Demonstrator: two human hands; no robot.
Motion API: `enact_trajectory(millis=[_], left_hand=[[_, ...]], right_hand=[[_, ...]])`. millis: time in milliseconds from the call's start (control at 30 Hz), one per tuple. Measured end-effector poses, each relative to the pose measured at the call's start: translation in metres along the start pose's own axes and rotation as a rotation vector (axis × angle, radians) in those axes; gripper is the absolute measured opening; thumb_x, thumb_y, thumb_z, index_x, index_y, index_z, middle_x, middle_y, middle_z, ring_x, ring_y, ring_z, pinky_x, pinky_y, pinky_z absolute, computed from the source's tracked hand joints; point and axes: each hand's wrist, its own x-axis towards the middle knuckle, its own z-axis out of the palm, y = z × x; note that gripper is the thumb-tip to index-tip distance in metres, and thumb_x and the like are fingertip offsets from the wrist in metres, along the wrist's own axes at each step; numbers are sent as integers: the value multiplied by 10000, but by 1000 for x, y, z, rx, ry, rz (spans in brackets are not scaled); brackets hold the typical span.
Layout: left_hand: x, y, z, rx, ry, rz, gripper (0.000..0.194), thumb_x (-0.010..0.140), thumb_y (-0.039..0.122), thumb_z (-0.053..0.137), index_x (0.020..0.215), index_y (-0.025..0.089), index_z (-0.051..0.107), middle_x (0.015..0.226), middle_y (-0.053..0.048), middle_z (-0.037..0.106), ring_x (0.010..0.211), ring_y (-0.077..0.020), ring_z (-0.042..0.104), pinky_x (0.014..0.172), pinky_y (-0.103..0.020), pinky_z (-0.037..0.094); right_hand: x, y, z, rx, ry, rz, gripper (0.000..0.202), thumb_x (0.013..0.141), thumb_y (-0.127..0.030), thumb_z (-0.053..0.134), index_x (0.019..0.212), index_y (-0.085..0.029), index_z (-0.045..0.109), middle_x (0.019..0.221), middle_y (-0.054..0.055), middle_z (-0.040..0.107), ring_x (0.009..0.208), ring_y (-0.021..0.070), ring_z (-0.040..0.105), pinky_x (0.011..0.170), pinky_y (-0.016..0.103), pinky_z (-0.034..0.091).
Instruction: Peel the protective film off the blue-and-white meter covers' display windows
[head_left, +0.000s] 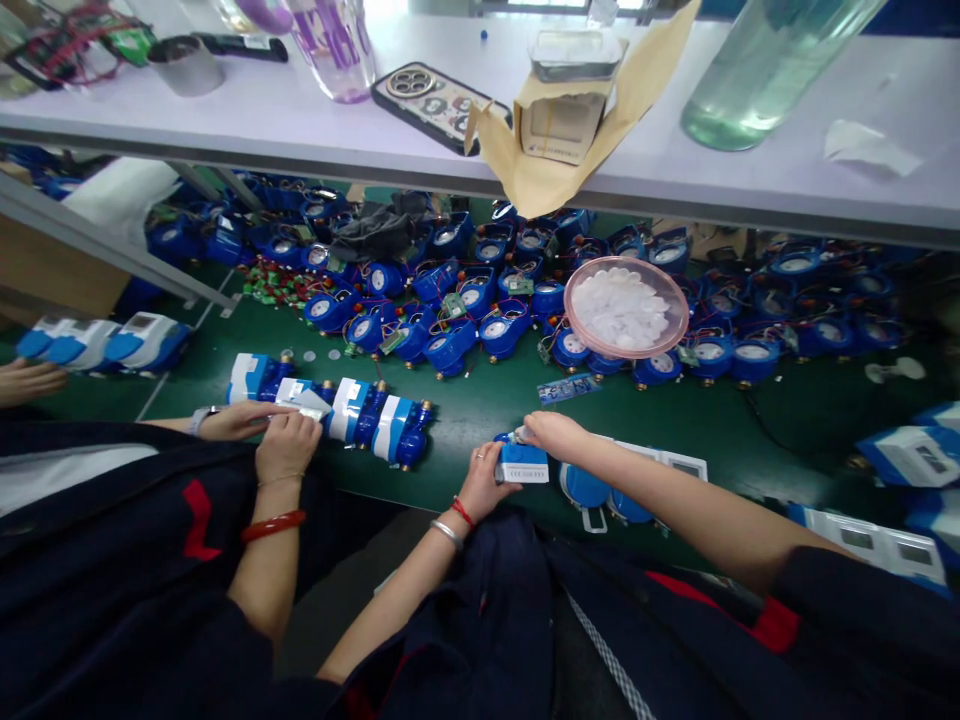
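Blue-and-white meter (526, 464), one, in our hands, just below the centre of the frame

We record our left hand (486, 484) with its fingers clamped on the meter's left side; our right hand (556, 436) has its fingers drawn together at the meter's upper edge, by a small part, and whether they grip it we cannot tell. Beneath lies the green counter (480, 395); near the meter, partly behind our right forearm, further meters (585, 487). Left of centre, four boxed meters (349, 410) in a row, with a co-worker's hands (287, 445) near. Right of upper centre, one pink bowl (637, 352) of pale discs (622, 305), among many blue meter bodies (450, 348)
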Motion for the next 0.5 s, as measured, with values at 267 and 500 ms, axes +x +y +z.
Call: enact_trajectory(millis=[267, 500], left_hand=[[20, 1, -14, -40, -82, 22, 778, 589, 370, 801, 1268, 223, 451, 1253, -122, 477, 1190, -308, 428, 1029, -495, 349], [74, -8, -33, -410, -264, -300, 540, 684, 462, 705, 1128, 178, 589, 1050, -104, 653, 994, -266, 608, 906, -447, 474]], right_hand=[[6, 1, -14, 123, -3, 206, 418, 890, -477, 461, 850, -129, 690, 840, 153, 695, 808, 245, 659, 687, 290, 469], [13, 153, -78, 183, 504, 438, 281, 923, -262, 445, 1059, -143, 660, 1059, 123, 665, 966, 190, 588, 849, 270, 403]])
